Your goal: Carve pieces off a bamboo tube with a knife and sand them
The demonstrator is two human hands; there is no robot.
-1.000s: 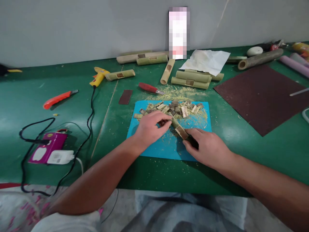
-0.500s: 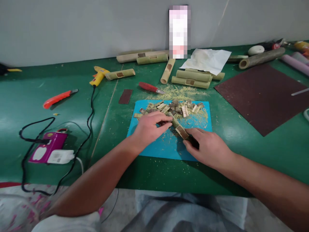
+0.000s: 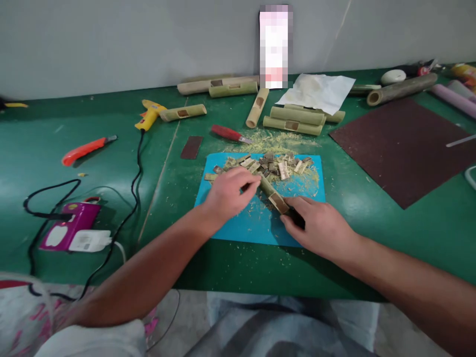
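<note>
A short bamboo tube (image 3: 269, 190) with a rectangular opening near its lower end lies slanted between my hands, over the blue sheet (image 3: 241, 225). My right hand (image 3: 322, 223) grips that lower end between thumb and fingers. At the upper end, my left hand (image 3: 232, 191) has thumb and fingertips pinched together beside the tube; what they hold, if anything, is too small to name. Bamboo chips and shavings (image 3: 273, 163) are heaped on the sheet just beyond my hands.
Behind the sheet lie a red-handled chisel (image 3: 226, 132), a dark small patch (image 3: 192, 147) and cut bamboo tubes (image 3: 293, 119). At left are a yellow glue gun (image 3: 150, 116), an orange cutter (image 3: 85, 150) and a purple power strip (image 3: 70, 225). A brown sheet (image 3: 405, 148) lies right.
My left hand has shifted slightly left, away from the tube's upper end, uncovering a little more of it. My right hand keeps its grip. The whole view has drifted slightly.
</note>
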